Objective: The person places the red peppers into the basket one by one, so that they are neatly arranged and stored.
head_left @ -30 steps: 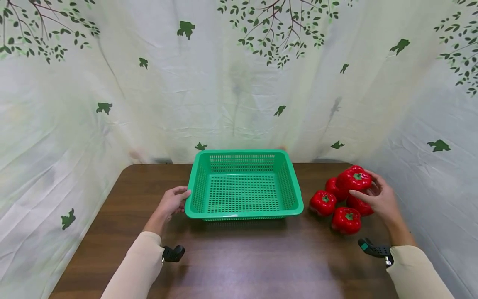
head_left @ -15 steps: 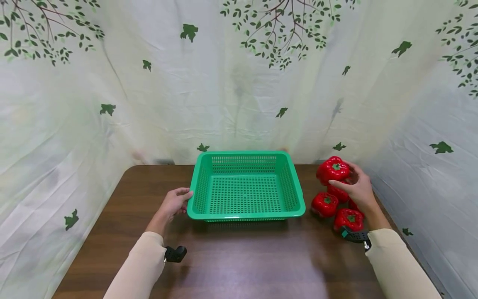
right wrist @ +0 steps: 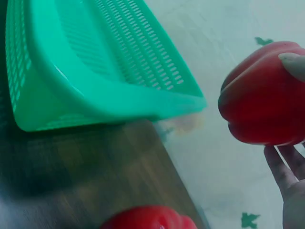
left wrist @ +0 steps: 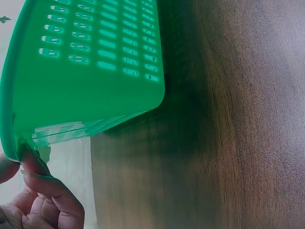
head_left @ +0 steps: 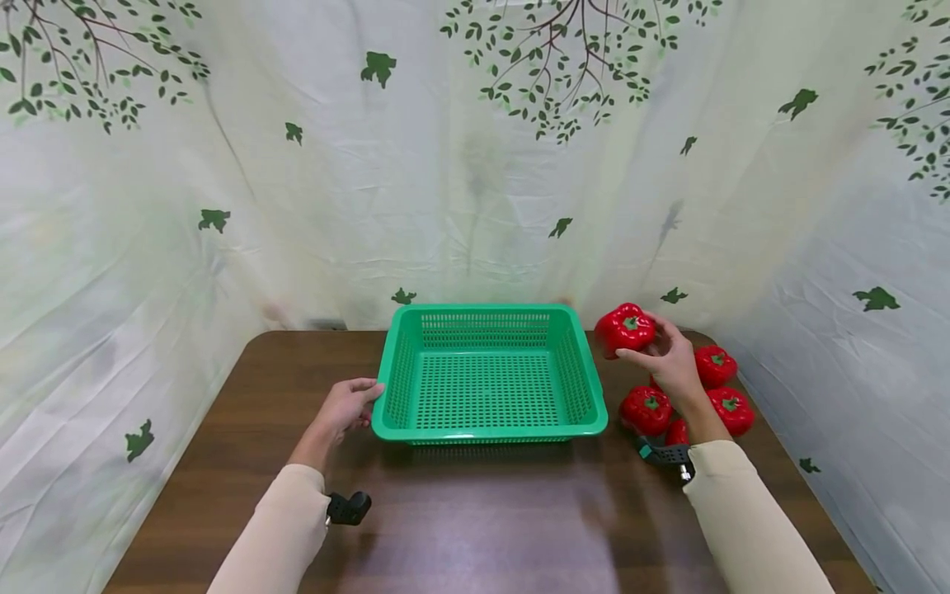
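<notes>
A green plastic basket (head_left: 486, 434) with slotted walls stands at the middle of the table. My left hand (head_left: 345, 410) pinches its left rim, thumb on top and fingers below, as the left wrist view shows at the rim (left wrist: 10, 119). To the right of the basket my right hand (head_left: 671, 363) holds a red bell pepper (head_left: 623, 330), raised over the table near the basket's back right corner. In the right wrist view the thumb lies on one side of this bell pepper (right wrist: 262, 95) and the fingers are under it.
Several more red bell peppers (head_left: 644, 411) sit on the brown table (head_left: 475, 520) at the right, partly hidden by my right forearm. A leaf-printed white curtain (head_left: 475, 206) hangs behind the table and at its sides.
My right hand has lifted the bell pepper off the group and carried it left, toward the basket. The left hand stays at the rim.
</notes>
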The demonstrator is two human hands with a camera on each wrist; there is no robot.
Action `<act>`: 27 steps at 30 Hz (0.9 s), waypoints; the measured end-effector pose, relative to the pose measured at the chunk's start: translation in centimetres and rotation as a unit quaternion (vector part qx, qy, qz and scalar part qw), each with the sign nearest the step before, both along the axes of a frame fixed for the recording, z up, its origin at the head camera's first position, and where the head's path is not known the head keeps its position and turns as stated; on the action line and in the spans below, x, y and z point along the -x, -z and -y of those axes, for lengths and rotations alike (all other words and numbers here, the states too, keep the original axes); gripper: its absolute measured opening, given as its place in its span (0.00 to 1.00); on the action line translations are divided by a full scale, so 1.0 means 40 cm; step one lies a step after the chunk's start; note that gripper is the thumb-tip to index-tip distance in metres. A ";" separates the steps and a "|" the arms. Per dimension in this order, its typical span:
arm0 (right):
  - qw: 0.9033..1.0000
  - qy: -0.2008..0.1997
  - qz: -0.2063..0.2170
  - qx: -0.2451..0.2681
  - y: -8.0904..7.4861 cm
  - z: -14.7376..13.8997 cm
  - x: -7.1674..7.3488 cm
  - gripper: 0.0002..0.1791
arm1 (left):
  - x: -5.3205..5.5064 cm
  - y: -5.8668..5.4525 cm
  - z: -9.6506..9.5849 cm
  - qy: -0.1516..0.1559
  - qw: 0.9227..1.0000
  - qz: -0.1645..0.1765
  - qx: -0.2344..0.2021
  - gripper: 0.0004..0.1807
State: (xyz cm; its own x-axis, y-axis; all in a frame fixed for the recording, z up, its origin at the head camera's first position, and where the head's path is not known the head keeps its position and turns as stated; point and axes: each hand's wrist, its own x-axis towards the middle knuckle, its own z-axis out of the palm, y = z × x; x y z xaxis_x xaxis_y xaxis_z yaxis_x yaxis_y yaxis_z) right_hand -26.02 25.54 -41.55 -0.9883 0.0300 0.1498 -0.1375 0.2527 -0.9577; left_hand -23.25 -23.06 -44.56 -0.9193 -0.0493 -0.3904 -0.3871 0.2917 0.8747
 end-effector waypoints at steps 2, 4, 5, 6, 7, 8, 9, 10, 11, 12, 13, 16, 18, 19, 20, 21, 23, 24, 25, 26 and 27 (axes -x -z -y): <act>1.000 -0.007 0.004 -0.001 0.000 0.020 0.009 0.44 | -0.001 -0.002 0.002 -0.002 1.000 0.002 0.000 0.25; 1.000 -0.016 0.007 -0.005 0.001 0.039 0.018 0.44 | -0.002 -0.002 0.004 -0.003 1.000 0.002 -0.001 0.25; 1.000 -0.022 0.009 -0.009 0.000 0.049 0.022 0.44 | -0.003 -0.003 0.005 -0.002 1.000 0.002 -0.001 0.25; 1.000 -0.027 0.009 -0.013 0.000 0.059 0.026 0.44 | -0.003 -0.003 0.005 -0.004 1.000 0.002 -0.002 0.25; 0.999 -0.031 0.010 -0.020 0.000 0.068 0.031 0.44 | -0.003 -0.003 0.005 -0.007 1.000 0.003 -0.002 0.25; 0.999 -0.037 0.010 -0.022 0.000 0.078 0.035 0.44 | -0.004 -0.003 0.005 -0.006 1.000 0.002 -0.003 0.25; 0.999 -0.041 0.011 -0.025 0.000 0.088 0.040 0.43 | -0.004 -0.003 0.005 -0.005 1.000 0.001 -0.004 0.25; 0.999 -0.044 0.012 -0.028 0.001 0.097 0.045 0.43 | -0.004 -0.003 0.006 -0.004 1.000 0.000 -0.005 0.25; 0.998 -0.047 0.014 -0.031 0.001 0.106 0.049 0.43 | -0.004 -0.003 0.005 -0.003 1.000 -0.001 -0.006 0.25; 0.998 -0.050 0.017 -0.032 0.001 0.116 0.054 0.43 | -0.004 -0.003 0.005 -0.004 1.000 -0.001 -0.008 0.25; 0.998 -0.054 0.020 -0.033 0.002 0.125 0.059 0.43 | -0.004 -0.004 0.004 -0.003 1.000 -0.002 -0.008 0.25; 0.997 -0.064 0.025 -0.033 0.007 0.153 0.076 0.43 | -0.004 -0.004 0.004 -0.005 1.000 -0.003 -0.010 0.24; 0.997 -0.071 0.025 -0.028 0.010 0.173 0.086 0.43 | -0.004 -0.003 0.004 -0.007 1.000 -0.005 -0.009 0.24; 0.997 -0.072 0.025 -0.028 0.012 0.182 0.091 0.42 | -0.004 -0.004 0.003 -0.008 1.000 -0.006 -0.010 0.23; 0.997 -0.072 0.024 -0.030 0.014 0.192 0.094 0.42 | -0.004 -0.003 0.003 -0.008 1.000 -0.007 -0.010 0.23; 0.997 -0.072 0.023 -0.031 0.015 0.202 0.097 0.42 | -0.005 -0.002 0.003 -0.006 1.000 -0.009 -0.010 0.23; 0.996 -0.073 0.022 -0.037 0.018 0.222 0.102 0.42 | -0.006 0.000 0.003 -0.004 1.000 -0.010 -0.010 0.23; 0.996 -0.073 0.023 -0.040 0.019 0.231 0.105 0.42 | -0.007 0.000 0.003 -0.003 1.000 -0.011 -0.010 0.22; 0.996 -0.073 0.024 -0.043 0.022 0.239 0.108 0.41 | -0.007 0.001 0.003 -0.003 1.000 -0.011 -0.009 0.22; 0.996 -0.074 0.025 -0.043 0.024 0.247 0.111 0.41 | -0.007 0.002 0.004 -0.001 1.000 -0.012 -0.008 0.22; 0.996 -0.076 0.026 -0.042 0.026 0.255 0.114 0.41 | -0.006 0.002 0.004 -0.001 1.000 -0.012 -0.007 0.22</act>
